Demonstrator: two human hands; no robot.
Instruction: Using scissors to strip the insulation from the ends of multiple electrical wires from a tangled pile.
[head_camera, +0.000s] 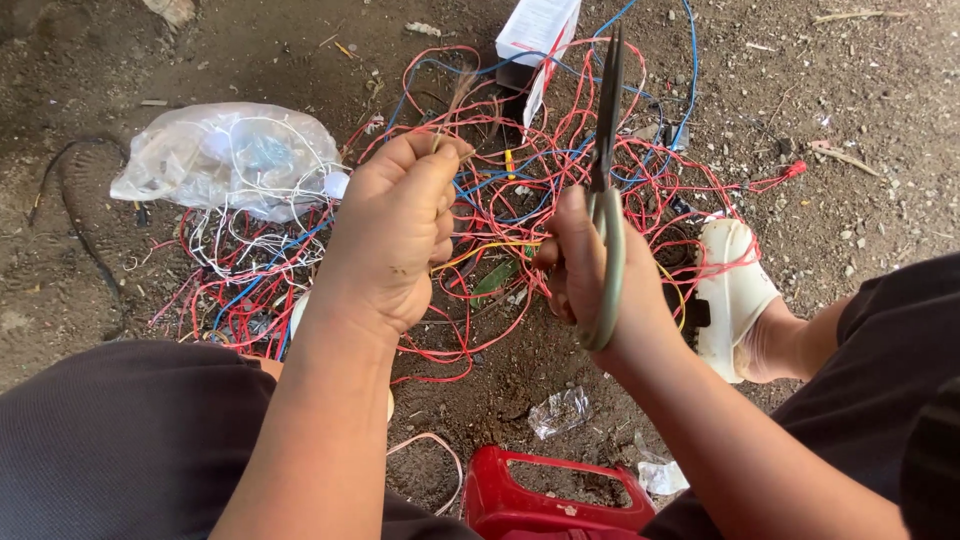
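My left hand (395, 235) is closed in a fist around a thin wire whose bare, frayed strand end (460, 90) sticks up above the thumb. My right hand (590, 270) grips a pair of grey-handled scissors (605, 170), blades closed and pointing up and away from me. Both hands hover over a tangle of red, blue, yellow and white wires (520, 180) spread on the dirt ground. The two hands are a short gap apart, not touching.
A clear plastic bag (230, 155) with white wire lies at the left. A white box (540, 30) stands at the top. My white sandal (730, 290) is at the right, a red plastic stool (550, 495) below, a dark cable (75, 220) far left.
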